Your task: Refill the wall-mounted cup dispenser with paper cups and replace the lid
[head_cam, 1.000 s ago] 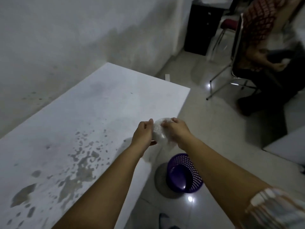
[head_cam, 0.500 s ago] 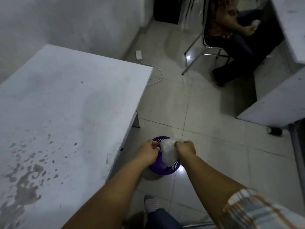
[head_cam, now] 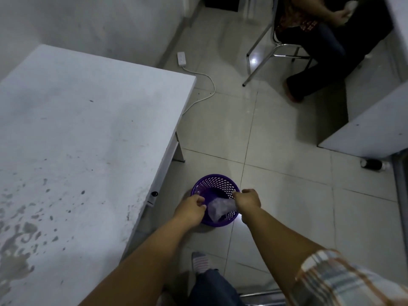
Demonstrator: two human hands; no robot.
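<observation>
A crumpled clear plastic wrapper (head_cam: 218,209) hangs over the mouth of a purple perforated waste basket (head_cam: 213,184) on the floor. My right hand (head_cam: 247,200) is shut on the wrapper's right end. My left hand (head_cam: 191,208) is fisted just left of the wrapper; I cannot tell whether it still touches the plastic. No cup dispenser, cups or lid are in view.
A stained white table (head_cam: 84,151) fills the left, its corner close to the basket. A power strip (head_cam: 181,58) and cable lie on the tiled floor behind. A seated person (head_cam: 318,40) on a metal chair is at the far right, beside another white desk (head_cam: 371,127).
My view swung from the tabletop down to the floor. Both hands carried the wrapper off the table's edge and lowered it into the purple basket's mouth.
</observation>
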